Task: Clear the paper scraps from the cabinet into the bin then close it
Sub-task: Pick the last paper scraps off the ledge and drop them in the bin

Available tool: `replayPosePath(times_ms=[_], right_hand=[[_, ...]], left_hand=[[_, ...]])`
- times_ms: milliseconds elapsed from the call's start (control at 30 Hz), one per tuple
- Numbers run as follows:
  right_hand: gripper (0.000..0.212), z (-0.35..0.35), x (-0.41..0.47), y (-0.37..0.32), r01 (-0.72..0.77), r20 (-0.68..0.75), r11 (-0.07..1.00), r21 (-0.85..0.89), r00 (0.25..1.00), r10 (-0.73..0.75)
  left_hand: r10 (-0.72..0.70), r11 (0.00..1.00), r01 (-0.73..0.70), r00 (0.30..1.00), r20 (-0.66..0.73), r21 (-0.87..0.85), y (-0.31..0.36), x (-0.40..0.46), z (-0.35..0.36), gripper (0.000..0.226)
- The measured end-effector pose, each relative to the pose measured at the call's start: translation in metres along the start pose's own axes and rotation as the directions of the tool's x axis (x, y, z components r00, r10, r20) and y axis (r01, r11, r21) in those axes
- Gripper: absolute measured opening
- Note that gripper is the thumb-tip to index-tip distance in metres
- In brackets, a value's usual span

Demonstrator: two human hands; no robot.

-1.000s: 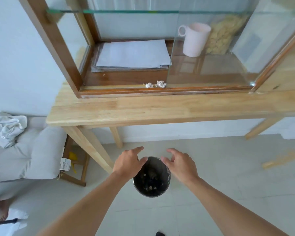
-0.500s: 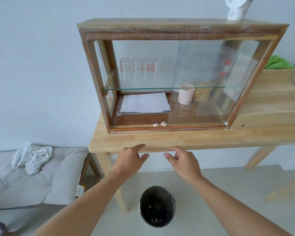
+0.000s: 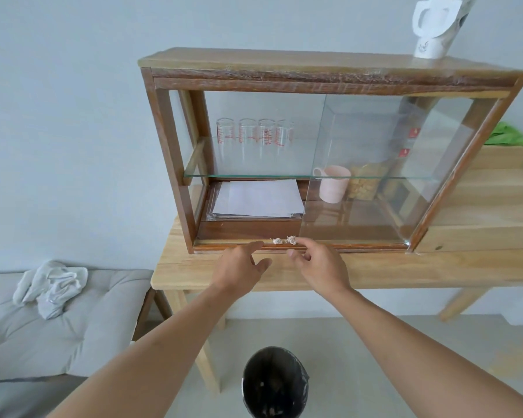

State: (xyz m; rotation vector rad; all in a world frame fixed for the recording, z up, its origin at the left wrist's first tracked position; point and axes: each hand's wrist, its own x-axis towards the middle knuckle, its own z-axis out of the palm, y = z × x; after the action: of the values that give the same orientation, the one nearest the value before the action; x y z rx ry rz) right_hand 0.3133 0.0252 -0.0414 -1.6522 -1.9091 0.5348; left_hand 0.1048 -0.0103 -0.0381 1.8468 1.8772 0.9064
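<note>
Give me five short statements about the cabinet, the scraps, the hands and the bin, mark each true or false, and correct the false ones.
1. The paper scraps lie at the front edge of the cabinet floor. True.
2. The bin stands on the table. False: it stands on the floor below it.
3. The right hand is close to the scraps. True.
4. The left hand holds the pink mug. False: it is open and empty; the mug sits inside the cabinet.
5. The cabinet's left side is closed. False: the glass door covers the right half.
</note>
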Motion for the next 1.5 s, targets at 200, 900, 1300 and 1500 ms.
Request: replayPosePath(times_ms=[200,900,1300,1500], right_hand=[[0.052,0.009,0.026,-0.001,0.027,0.057,0.995,-0.095,0.998,-0.021],[0.022,0.0,0.008,0.005,0.053,-0.055,0.992,-0.112,0.997,-0.059],[0.021,0.002,-0.071,0.031,0.03,0.008,1.0,-0.008,1.0,-0.03],[0.023,0.027,-0.105,0.058,-0.029,0.118,1.0,-0.007,0.993,0.03]], left_hand=[[0.06,0.998,-0.06,0.997,-0.042,-0.005,0.004,0.033,0.019,0.047],[0.022,0.999,-0.028,0.987,-0.158,-0.035,0.009,0.031,0.025,0.022],[0.0,1.0,-0.001,1.0,-0.03,-0.023,-0.008,-0.053,0.023,0.025],[-0.066,0.996,0.069,0.996,0.055,-0.056,-0.033,-0.084,0.054,0.021]])
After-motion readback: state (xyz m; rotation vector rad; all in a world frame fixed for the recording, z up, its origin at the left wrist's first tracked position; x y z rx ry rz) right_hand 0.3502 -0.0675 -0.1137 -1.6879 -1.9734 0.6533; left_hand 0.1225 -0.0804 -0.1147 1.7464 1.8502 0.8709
